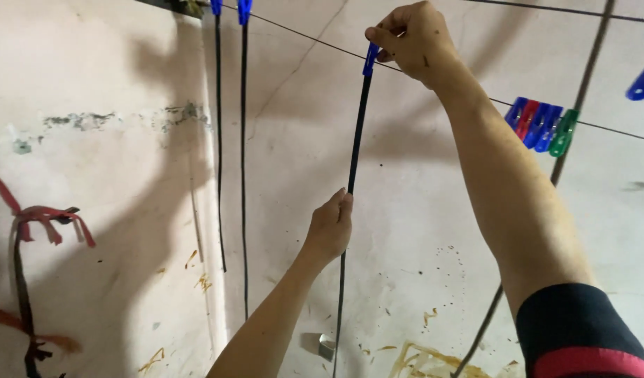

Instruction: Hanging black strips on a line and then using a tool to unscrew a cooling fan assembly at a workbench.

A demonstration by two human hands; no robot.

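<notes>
Both your hands are on one black strip hanging from a wire.

Nearest, your left hand point(330, 227) is closed around the black strip point(353, 161) partway down, fingers wrapped on it, and the strip runs on below your fist. Higher up, your right hand point(411, 40) pinches a blue peg point(370, 59) at the strip's top, fingertips clamped on it where it meets the thin wire point(315, 38) (whether the peg already bites the wire, you cannot tell). Left of you, two more black strips point(231, 140) hang from blue pegs on the same wire. Right of your forearm, a bunch of pegs point(541, 126), blue, red and green, sits on the wire. Behind everything stands a stained pale wall point(112, 84), red rags point(45, 217) tied at its left edge.
</notes>
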